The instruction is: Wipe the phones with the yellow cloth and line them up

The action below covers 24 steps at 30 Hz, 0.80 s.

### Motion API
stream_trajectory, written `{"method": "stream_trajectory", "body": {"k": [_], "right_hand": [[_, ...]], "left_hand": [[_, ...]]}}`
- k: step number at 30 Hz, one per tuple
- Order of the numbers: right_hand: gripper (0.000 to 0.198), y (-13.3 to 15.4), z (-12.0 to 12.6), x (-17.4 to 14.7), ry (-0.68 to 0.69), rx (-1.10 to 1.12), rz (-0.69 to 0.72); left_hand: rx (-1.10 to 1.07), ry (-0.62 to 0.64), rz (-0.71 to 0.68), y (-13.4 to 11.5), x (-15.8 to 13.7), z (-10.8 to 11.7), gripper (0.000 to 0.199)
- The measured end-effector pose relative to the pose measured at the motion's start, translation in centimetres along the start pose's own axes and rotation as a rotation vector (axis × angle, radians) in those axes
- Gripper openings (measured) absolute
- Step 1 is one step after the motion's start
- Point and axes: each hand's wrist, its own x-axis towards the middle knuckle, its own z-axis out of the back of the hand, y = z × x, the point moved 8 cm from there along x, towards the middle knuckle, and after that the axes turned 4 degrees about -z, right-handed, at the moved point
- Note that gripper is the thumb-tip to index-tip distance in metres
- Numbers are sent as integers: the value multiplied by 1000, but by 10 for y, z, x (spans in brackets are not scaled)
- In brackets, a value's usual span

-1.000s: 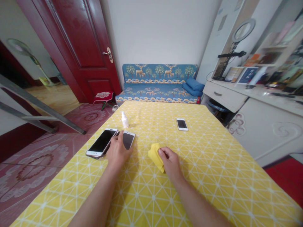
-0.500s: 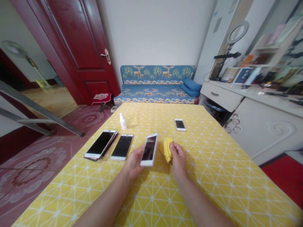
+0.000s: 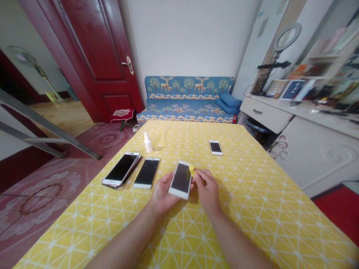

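Observation:
A white smartphone (image 3: 181, 180) with a dark screen rests in my left hand (image 3: 163, 194), its fingers wrapped round it from below. My right hand (image 3: 208, 190) pinches a yellow cloth (image 3: 192, 170) at the phone's upper right edge; most of the cloth is hidden by the fingers. Left of my left hand, another white phone (image 3: 146, 173) lies face up. Beyond it is a stack of phones, topped by a larger white phone (image 3: 122, 170). A small white spray bottle (image 3: 148, 142) stands upright behind them. A smaller white phone (image 3: 215, 147) lies farther off to the right.
A yellow patterned cloth covers the table (image 3: 244, 209). Past its far edge stands a blue sofa (image 3: 185, 99). On the right is a white dresser (image 3: 316, 153) with a ring light (image 3: 288, 36); at left are a red door (image 3: 98, 48) and a metal frame (image 3: 50, 119).
My left hand has tilted the phone so that its screen faces up more. My right hand has brought the yellow cloth left to the phone's edge. The view has shifted slightly.

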Motion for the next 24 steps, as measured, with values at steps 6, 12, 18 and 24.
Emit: {"method": "stream_trajectory", "body": {"k": [6, 12, 18, 24], "right_hand": [[20, 30, -27, -22, 254, -215, 237], [22, 62, -50, -45, 406, -317, 492], [27, 57, -46, -36, 318, -292, 527], [32, 53, -16, -13, 111, -290, 458]], "left_hand": [[-11, -89, -35, -6, 3, 5, 34], [24, -91, -18, -3, -2, 0, 45], [104, -47, 22, 11, -9, -9, 76], [427, 52, -43, 21, -10, -16, 66]]}}
